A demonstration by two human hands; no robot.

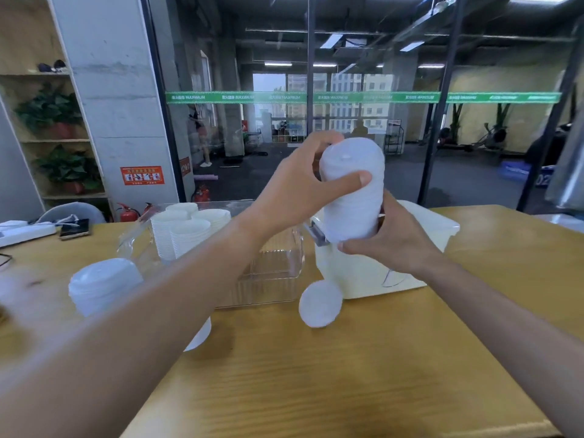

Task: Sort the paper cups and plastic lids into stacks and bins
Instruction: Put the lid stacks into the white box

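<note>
left hand [295, 188]: my left grip is wrapped round the upper part of the lid stack [352, 191], thumb across the front, fingers curled over the far top edge

right hand [395, 238]: right grip is clamped on the bottom end of the same stack, thumb under its base, fingers round the back

lid stack: tall column of white plastic lids, held up in the air between both grips, tilted a bit, top leaning away from me

white bin [410, 273]: right below and behind the right grip, open top, sitting on the tabletop [347, 374]; the stack hangs just over its rim

loose lid [320, 303]: single white lid below both grips, leaning up against the front of the white bin

clear bin [275, 263]: under my left forearm, just beside the white bin on the left-grip side

paper cups [189, 232]: several stacks of white cups standing at the far left end of the clear bin, well off from either grip

second lid pile [104, 286]: another blurry white lid stack on the tabletop, outside my left arm, nearer me than the cups

phone [74, 229]: far left back edge of the tabletop, next to a white power strip [25, 232]
</note>
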